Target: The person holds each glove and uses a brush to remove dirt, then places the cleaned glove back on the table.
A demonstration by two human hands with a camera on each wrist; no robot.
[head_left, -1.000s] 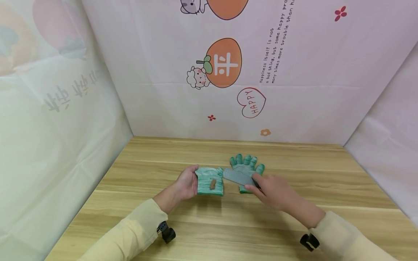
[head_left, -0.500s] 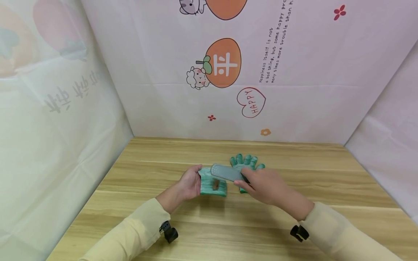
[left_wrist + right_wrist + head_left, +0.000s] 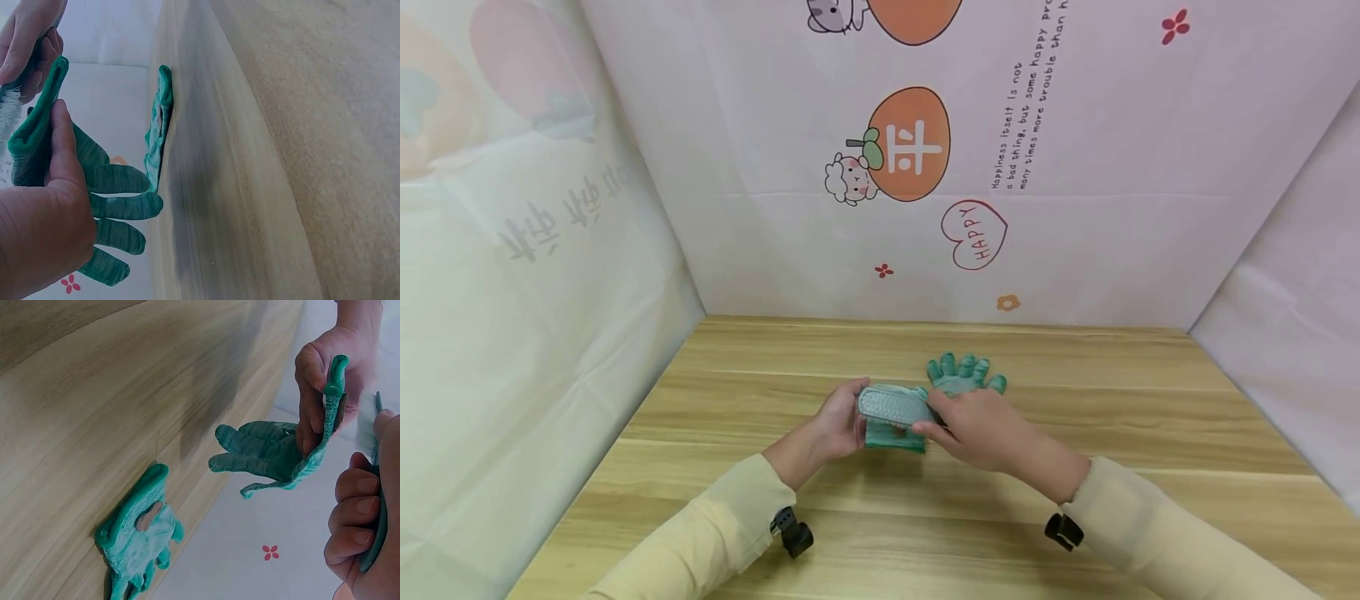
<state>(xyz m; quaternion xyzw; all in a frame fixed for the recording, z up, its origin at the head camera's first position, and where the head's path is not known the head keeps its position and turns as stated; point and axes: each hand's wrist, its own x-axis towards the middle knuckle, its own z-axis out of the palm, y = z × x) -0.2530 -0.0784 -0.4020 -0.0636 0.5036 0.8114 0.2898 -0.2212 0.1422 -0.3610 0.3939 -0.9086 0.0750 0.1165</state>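
My left hand [image 3: 837, 421] grips a green knit glove [image 3: 895, 444] and holds it up off the table. The glove's fingers hang below the hand in the left wrist view. A brown patch [image 3: 342, 411] marks its cuff side. My right hand [image 3: 981, 429] grips a brush with a grey back [image 3: 891, 406]. White bristles [image 3: 365, 428] face the glove, a small gap from the patch in the right wrist view. From the head view, the brush covers much of the glove. A second green glove [image 3: 134, 540] lies on the table, with a brown patch [image 3: 149, 515] near its cuff.
The wood-grain table [image 3: 760, 533] meets a white printed backdrop [image 3: 775, 250] behind the gloves. White sheets [image 3: 550, 333] also close off the left and right sides. Each wrist carries a small black camera.
My right hand has carried the brush leftward until it overlaps the held glove. The left hand and its glove have shifted slightly right. The glove on the table stays put.
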